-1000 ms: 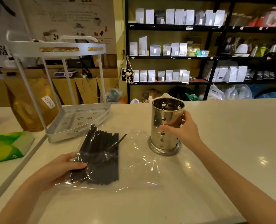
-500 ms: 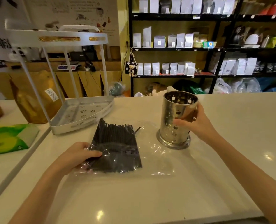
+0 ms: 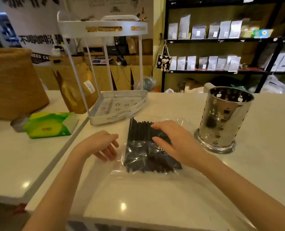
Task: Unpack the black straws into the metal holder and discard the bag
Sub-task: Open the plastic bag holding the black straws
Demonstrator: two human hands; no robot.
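The right hand lies on the bundle of thin black plastic straws, its fingers stretched nearly flat across the far ends and gripping nothing visibly; whether the thumb hooks the film cannot be told. The left hand hovers just left of the bundle, fingers loosely curled and empty. The straws remain inside the clear plastic bag on the white desk, their long axis running near to far, so the right hand is nearer. The perforated shiny metal holder stands upright to the right, apart from the bag. The bag's opening is hard to make out, and the right palm hides part of the bundle.
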